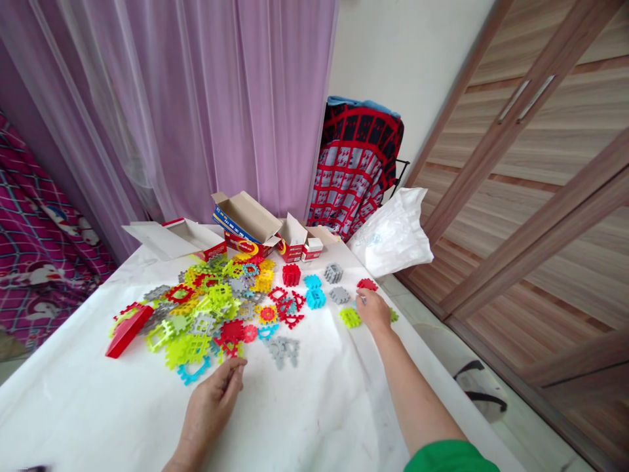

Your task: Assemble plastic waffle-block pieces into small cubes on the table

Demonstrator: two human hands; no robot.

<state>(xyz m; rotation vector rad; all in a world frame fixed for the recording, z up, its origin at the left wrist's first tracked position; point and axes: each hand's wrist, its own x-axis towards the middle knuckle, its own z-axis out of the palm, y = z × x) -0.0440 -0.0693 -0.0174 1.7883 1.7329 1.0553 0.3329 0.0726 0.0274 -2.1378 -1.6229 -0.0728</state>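
My left hand (213,400) is closed at the near edge of a loose heap of plastic gear-edged building pieces (216,298). Its curled fingertips lie just below red and lime pieces; anything inside them is hidden. Over on the right, my right hand (375,312) reaches down with its fingers bent together, a hint of blue showing at the fingertips. Around it lie a red piece (367,284), a lime piece (350,318) and a grey piece (339,294). Farther left stand a blue stack (315,298), a red stack (291,275) and a grey stack (333,273).
Open cardboard boxes (248,216) line the table's back edge, with a white plastic bag (390,233) at the back right corner. A red lid-like box part (128,331) leans at the heap's left. Grey pieces (284,351) lie on the white tablecloth (314,413) near the middle.
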